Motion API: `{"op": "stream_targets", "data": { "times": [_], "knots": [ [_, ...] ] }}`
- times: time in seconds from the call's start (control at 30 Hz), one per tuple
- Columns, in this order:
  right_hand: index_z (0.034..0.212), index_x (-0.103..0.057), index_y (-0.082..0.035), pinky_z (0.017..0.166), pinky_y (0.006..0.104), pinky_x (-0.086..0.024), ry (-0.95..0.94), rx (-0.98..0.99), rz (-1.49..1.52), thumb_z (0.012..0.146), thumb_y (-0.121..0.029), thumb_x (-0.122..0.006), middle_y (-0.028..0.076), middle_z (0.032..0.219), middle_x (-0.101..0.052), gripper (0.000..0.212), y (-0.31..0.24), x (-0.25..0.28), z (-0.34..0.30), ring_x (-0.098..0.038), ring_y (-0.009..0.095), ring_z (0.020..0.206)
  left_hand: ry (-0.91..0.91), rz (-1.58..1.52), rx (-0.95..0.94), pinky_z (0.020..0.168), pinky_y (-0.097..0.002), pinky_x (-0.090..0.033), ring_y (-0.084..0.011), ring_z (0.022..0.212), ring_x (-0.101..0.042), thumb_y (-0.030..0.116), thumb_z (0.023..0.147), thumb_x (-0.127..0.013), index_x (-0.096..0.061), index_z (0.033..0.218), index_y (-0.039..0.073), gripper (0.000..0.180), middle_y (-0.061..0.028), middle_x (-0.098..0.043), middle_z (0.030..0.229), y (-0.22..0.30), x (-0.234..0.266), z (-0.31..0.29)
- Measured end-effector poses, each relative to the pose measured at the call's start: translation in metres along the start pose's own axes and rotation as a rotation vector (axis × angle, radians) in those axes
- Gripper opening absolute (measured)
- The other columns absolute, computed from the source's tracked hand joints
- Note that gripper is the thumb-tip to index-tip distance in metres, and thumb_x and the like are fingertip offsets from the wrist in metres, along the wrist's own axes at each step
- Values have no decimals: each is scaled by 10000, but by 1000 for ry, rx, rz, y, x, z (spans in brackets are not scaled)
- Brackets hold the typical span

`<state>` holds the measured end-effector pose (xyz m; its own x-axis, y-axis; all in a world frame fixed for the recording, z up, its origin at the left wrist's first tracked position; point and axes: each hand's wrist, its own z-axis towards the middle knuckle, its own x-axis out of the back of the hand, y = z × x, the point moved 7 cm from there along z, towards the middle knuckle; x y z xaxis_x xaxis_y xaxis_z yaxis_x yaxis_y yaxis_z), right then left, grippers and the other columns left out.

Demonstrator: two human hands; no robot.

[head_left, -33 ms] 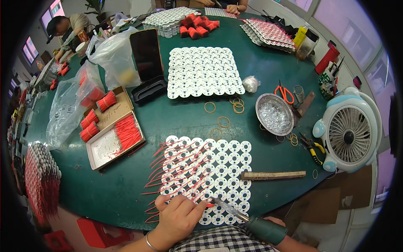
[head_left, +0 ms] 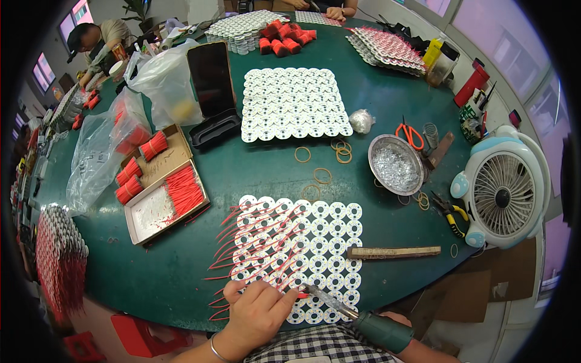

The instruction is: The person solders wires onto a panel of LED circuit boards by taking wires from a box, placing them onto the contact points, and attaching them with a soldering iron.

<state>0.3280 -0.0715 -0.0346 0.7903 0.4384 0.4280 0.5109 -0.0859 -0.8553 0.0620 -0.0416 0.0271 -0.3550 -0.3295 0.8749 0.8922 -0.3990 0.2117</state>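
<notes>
A panel of round white circuit boards (head_left: 336, 245) lies in front of me, with thin red wires (head_left: 225, 248) fanning out from its left columns. My left hand (head_left: 257, 308) is closed over the panel's lower part, its thumb and forefinger pinching red wire whose end shows at the fingertips. From the right, my right hand (head_left: 397, 318) grips a soldering iron (head_left: 384, 331) by its green handle, which hides most of the fingers. The iron's tip meets the boards right beside the left fingertips. A wooden strip (head_left: 396, 252) rests across the panel's right edge.
Left stands a box of cut red wires (head_left: 184, 192). Farther back are a stack of white panels (head_left: 293, 103) and a phone (head_left: 210, 78). At right are a metal bowl (head_left: 396, 164), pliers (head_left: 451, 216) and a fan (head_left: 503, 190). Other people sit at the table's far side.
</notes>
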Motion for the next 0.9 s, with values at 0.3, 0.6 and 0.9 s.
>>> {"op": "stream_targets", "data": {
  "times": [0.3, 0.6, 0.9],
  "knots": [
    [1095, -580, 19, 671, 324, -522, 77, 165, 138, 917, -387, -503, 91, 789, -657, 449, -13, 4, 0, -629, 187, 692, 8, 12, 19, 794, -382, -253, -92, 698, -498, 186, 728, -630, -686, 861, 191, 144, 64, -427, 637, -1, 1, -2],
    [1154, -523, 65, 653, 284, -482, 160, 44, 629, 852, -387, -617, 122, 833, -643, 552, -6, 1, -17, -613, 195, 710, 42, -32, 34, 791, -373, -256, -85, 723, -532, 159, 703, -654, -690, 876, 192, 179, 89, -517, 666, 7, 15, -15],
    [1179, -543, 12, 696, 304, -493, 126, 292, 116, 818, -171, -691, 123, 1020, -635, 432, 11, 2, -19, -628, 198, 787, 75, 4, 12, 780, -373, -263, -103, 688, -513, 187, 695, -677, -674, 857, 170, 163, 56, -455, 645, 14, 23, -19]
  ]
}}
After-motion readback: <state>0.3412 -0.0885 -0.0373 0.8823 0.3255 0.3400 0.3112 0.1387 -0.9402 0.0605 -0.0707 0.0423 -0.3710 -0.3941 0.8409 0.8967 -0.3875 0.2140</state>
